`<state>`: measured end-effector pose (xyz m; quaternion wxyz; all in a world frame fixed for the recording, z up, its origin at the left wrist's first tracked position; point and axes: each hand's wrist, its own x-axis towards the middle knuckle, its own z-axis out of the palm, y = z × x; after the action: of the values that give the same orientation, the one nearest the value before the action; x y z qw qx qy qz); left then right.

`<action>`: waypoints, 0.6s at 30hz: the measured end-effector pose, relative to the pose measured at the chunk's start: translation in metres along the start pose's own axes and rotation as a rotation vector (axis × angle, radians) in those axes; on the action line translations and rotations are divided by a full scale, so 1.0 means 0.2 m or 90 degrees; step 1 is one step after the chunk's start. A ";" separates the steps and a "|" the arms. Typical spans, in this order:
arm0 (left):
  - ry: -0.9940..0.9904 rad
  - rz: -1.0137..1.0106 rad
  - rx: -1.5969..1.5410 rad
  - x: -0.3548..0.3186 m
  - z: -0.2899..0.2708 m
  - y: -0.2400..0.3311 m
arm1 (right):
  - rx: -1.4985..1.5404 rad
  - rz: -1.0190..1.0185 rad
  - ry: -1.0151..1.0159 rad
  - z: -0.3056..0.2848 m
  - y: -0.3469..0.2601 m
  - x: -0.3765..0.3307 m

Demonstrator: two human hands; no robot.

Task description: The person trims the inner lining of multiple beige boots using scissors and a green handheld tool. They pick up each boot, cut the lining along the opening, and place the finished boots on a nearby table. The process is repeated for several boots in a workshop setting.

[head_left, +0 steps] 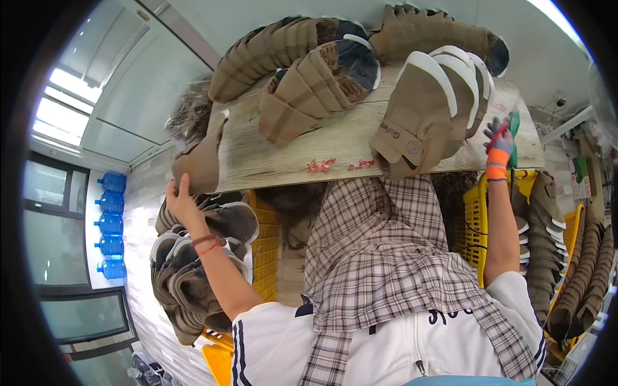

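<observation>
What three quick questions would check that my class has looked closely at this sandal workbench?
1. True or false: the right hand wears a glove.
2. The left hand touches: A) a tan sandal piece at the wooden table edge; B) a blue water bottle; C) a yellow crate.
3. Fill in: the tool in the right hand's grip is ___ in colour.
Key: 1 true; 2 A; 3 green.

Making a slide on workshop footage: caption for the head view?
Left hand grips a tan sandal piece at the wooden table edge; gloved right hand holds a green tool beside stacked sandals.
</observation>
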<state>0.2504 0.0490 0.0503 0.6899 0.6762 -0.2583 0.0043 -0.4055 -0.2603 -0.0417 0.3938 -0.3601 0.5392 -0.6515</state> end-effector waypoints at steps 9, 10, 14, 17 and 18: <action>-0.168 -0.477 -0.423 -0.43 -0.25 0.35 | -0.107 -0.225 -0.289 0.20 -0.44 -0.72; -0.249 -0.509 -0.482 -0.48 -0.26 0.29 | -0.039 -0.201 -0.384 0.29 -0.51 -0.89; -0.284 -0.620 -0.503 -0.74 -0.22 0.25 | -0.446 -0.357 -0.604 0.47 -0.68 -1.32; -0.247 -0.660 -0.496 -0.86 -0.24 0.21 | -0.495 -0.593 -0.716 0.58 -0.68 -1.42; -0.243 -0.682 -0.489 -0.88 -0.21 0.21 | -0.508 -0.611 -0.726 0.60 -0.67 -1.43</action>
<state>0.0980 0.1512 0.0274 0.7303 0.4071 0.0117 -0.5484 -0.1920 -0.0387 0.0967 0.1298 -0.9358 0.2361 -0.2274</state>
